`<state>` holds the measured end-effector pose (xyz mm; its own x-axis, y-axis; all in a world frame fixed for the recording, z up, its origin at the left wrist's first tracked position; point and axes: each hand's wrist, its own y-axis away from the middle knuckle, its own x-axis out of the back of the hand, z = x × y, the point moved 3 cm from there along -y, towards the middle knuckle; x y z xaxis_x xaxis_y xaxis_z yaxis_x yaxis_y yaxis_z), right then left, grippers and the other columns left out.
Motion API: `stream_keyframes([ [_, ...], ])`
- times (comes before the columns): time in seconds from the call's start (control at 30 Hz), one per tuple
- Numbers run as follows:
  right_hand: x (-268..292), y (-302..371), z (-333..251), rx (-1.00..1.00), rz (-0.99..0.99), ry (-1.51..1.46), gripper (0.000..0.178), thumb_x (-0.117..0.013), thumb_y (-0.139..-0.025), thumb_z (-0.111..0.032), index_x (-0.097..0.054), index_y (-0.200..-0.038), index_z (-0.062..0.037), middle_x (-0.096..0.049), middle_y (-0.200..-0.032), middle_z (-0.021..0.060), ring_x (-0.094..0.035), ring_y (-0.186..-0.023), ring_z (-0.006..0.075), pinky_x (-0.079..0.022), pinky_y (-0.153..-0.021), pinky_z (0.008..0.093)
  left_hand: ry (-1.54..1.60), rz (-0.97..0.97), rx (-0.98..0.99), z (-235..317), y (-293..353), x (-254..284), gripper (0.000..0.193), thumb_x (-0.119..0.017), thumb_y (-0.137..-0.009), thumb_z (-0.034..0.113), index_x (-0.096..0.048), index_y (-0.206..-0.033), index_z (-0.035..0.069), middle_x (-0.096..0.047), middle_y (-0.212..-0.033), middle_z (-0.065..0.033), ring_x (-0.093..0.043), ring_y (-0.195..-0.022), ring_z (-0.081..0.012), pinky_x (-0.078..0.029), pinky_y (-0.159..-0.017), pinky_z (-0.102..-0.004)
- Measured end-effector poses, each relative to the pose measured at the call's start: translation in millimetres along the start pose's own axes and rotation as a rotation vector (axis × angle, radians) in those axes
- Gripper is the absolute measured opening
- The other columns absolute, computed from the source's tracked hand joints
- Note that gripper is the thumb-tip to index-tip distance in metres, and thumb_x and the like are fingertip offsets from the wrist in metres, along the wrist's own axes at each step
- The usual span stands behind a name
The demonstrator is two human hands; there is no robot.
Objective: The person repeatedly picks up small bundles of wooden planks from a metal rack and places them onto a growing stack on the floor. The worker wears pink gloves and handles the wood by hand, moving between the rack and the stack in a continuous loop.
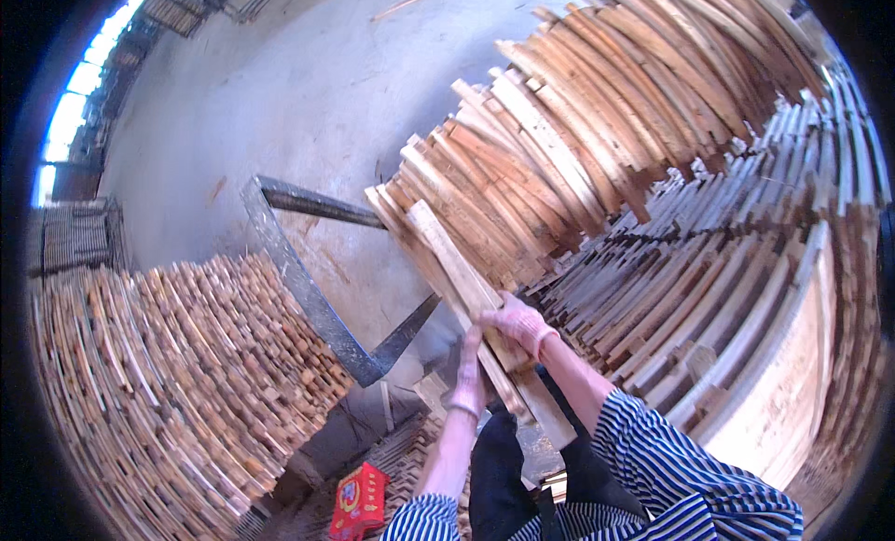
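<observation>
Just R of the frame (302,284): boards (447,252), held 2-handed.
L hand (468,381) & R hand (518,325) both clamped on boards; prob. best w/ snug grip, ends even, far tips clear of frame. Stack (559,121) farther R of frame, pile (186,354) to its L.

The scene is bright. Light enters through the windows (65,126) near ten o'clock, which are burnt to white with a bluish fringe. The floor (326,84) toward eleven o'clock shows pale glare; the board (783,373) near four o'clock is almost washed out. Shadow lies at seven o'clock. The held plank (449,248) looks slightly soft. Edges bend toward the black rim.
</observation>
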<state>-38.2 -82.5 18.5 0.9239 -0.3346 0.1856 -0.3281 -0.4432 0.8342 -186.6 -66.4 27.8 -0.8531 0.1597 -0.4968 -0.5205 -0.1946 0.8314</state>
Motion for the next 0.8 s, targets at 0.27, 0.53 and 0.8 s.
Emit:
stream_keyframes([
  [0.27,20.4,270.3,-31.5,0.218,-0.103,-0.048,0.107,-0.085,-0.071,-0.053,-0.036,-0.153,-0.0059,-0.064,-0.129,0.0211,-0.062,-0.120,0.0296,-0.048,-0.103,0.0372,-0.045,-0.081,-0.160,72.3,120.9,-9.0,0.102,-0.047,-0.085,0.085,-0.032,-0.156,0.013,-0.039,-0.154,-0.0121,-0.042,-0.135,-0.0281,-0.039,-0.112,-0.0423],
  [0.53,104.1,404.0,-93.4,0.484,0.180,0.111,0.113,-0.082,-0.071,-0.052,-0.024,-0.157,-0.0071,-0.048,-0.148,0.0252,-0.053,-0.131,0.0380,-0.045,-0.107,0.0407,-0.202,-0.222,-0.479,75.6,233.5,-164.5,0.093,-0.053,-0.089,0.072,-0.035,-0.153,0.008,-0.051,-0.142,-0.0173,-0.055,-0.125,-0.0335,-0.049,-0.105,-0.0478],
  [0.8,197.7,514.3,-111.3,0.730,0.366,0.057,0.102,-0.081,-0.070,-0.052,-0.039,-0.150,-0.0067,-0.067,-0.123,0.0209,-0.063,-0.118,0.0366,-0.051,-0.098,0.0423,-0.271,-0.575,-0.621,82.9,337.3,-316.5,0.088,-0.066,-0.086,0.055,-0.035,-0.151,0.004,-0.051,-0.141,-0.0213,-0.054,-0.126,-0.0375,-0.049,-0.106,-0.0508],
])
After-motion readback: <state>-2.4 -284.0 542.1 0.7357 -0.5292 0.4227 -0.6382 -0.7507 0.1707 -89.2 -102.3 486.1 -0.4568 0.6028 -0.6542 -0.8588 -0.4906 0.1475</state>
